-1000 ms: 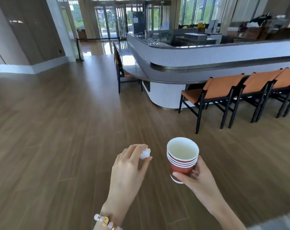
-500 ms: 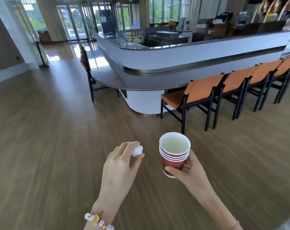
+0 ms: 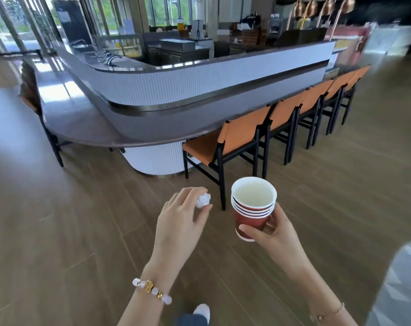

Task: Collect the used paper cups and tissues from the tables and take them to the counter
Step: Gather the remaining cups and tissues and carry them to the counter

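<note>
A person is pictured on the wood floor (image 3: 58, 231) short of a curved café counter (image 3: 86, 118), both hands full of what looks like the collected litter. The right hand (image 3: 273, 234) wraps fingers and thumb round the lower part of a stack of red paper cups (image 3: 251, 214). The cups are nested one inside another and held upright, mouth up, and the pale inside of the top one shows nothing in it. The left hand (image 3: 179, 222), a bead bracelet (image 3: 151, 289) at its wrist, pinches a crumpled white tissue (image 3: 203, 201) between thumb and curled fingertips, just left of the cups and not touching them. The counter lies on the far side of both hands, well apart from them. Its grey top sweeps round a rounded corner beyond the hands, with one run stretching to the far left and a longer one to the far right behind a row of orange chairs (image 3: 241, 137). The nearest chair stands between the cups and the counter edge, while the bare stretch of top at the corner sits far and to the left. On that showing, the left hand with the tissue is judged the nearer to an open landing spot. The collecting appears done and the set-down is not yet made. It will likely call for closing the gap, then reaching over the edge with the stack kept upright.
</note>
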`<state>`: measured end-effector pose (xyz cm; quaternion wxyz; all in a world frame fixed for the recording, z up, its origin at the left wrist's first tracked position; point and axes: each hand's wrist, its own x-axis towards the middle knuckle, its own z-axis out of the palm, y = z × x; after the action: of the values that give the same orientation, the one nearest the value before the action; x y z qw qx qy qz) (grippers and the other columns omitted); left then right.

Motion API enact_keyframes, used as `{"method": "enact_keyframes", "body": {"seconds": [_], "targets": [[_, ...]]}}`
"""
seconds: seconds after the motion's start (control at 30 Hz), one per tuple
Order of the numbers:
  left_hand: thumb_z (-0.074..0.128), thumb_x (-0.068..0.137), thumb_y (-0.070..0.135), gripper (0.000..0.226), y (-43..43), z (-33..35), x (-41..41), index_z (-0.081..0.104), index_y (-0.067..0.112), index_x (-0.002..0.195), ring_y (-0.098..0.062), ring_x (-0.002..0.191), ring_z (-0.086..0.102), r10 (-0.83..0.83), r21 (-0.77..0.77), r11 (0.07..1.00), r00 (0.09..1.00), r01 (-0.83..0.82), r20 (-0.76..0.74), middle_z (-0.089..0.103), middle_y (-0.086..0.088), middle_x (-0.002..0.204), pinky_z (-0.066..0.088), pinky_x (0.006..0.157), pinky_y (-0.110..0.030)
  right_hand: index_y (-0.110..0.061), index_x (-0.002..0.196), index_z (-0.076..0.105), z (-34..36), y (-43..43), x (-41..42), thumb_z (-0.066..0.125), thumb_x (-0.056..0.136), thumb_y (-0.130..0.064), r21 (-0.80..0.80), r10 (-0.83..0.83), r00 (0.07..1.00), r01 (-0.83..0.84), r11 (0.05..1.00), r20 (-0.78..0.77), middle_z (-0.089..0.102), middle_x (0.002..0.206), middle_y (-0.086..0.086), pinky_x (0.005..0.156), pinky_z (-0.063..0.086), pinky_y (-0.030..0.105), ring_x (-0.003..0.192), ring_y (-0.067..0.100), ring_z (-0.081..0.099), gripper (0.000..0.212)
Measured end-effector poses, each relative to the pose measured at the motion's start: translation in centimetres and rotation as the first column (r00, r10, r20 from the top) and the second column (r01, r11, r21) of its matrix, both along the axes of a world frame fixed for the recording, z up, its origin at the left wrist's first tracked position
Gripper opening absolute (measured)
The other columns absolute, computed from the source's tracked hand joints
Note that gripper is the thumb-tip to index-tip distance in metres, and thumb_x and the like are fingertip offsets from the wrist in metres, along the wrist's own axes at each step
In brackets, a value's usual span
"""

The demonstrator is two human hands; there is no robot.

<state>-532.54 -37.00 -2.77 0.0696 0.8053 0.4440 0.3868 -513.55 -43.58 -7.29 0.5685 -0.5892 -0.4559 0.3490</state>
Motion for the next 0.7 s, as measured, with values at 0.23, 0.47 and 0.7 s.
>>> {"method": "enact_keyframes", "body": {"seconds": [0.23, 0.47, 0.7], "targets": [[0.072, 0.080, 0.015, 0.027, 14.6, 0.1, 6.4, 0.063, 0.016, 0.105, -0.015, 0.089, 0.062, -0.201, 0.006, 0.980, 0.979, 0.201, 0.015, 0.065, 0.005, 0.102, 0.052, 0.074, -0.031, -0.036, 0.110, 0.057, 0.2, 11.4, 4.8, 0.083, 0.068, -0.013, 0.015, -0.187, 0.982, 0.186, 0.982, 0.019, 0.071, 0.104, -0.012, 0.079, 0.053, 0.019, 0.099, 0.007, 0.066, 0.055], [0.074, 0.077, 0.010, 0.028, 26.2, 1.1, 14.4, 0.064, 0.011, 0.103, -0.018, 0.089, 0.063, -0.427, 0.033, 0.904, 0.904, 0.426, 0.011, 0.065, 0.002, 0.101, 0.054, 0.069, -0.032, -0.045, 0.105, 0.056, 1.2, 19.1, 10.4, 0.083, 0.068, -0.017, -0.002, -0.396, 0.917, 0.396, 0.918, 0.047, 0.070, 0.101, -0.018, 0.078, 0.050, 0.020, 0.095, 0.002, 0.066, 0.053], [0.074, 0.078, 0.011, 0.029, 32.3, 0.6, 24.3, 0.063, 0.013, 0.104, -0.016, 0.088, 0.062, -0.571, 0.030, 0.820, 0.821, 0.571, -0.004, 0.065, 0.004, 0.101, 0.055, 0.066, -0.034, -0.034, 0.118, 0.055, 0.7, 23.6, 18.3, 0.083, 0.068, -0.013, -0.015, -0.551, 0.834, 0.551, 0.834, 0.004, 0.070, 0.104, -0.014, 0.075, 0.050, 0.011, 0.097, 0.002, 0.065, 0.060]]}}
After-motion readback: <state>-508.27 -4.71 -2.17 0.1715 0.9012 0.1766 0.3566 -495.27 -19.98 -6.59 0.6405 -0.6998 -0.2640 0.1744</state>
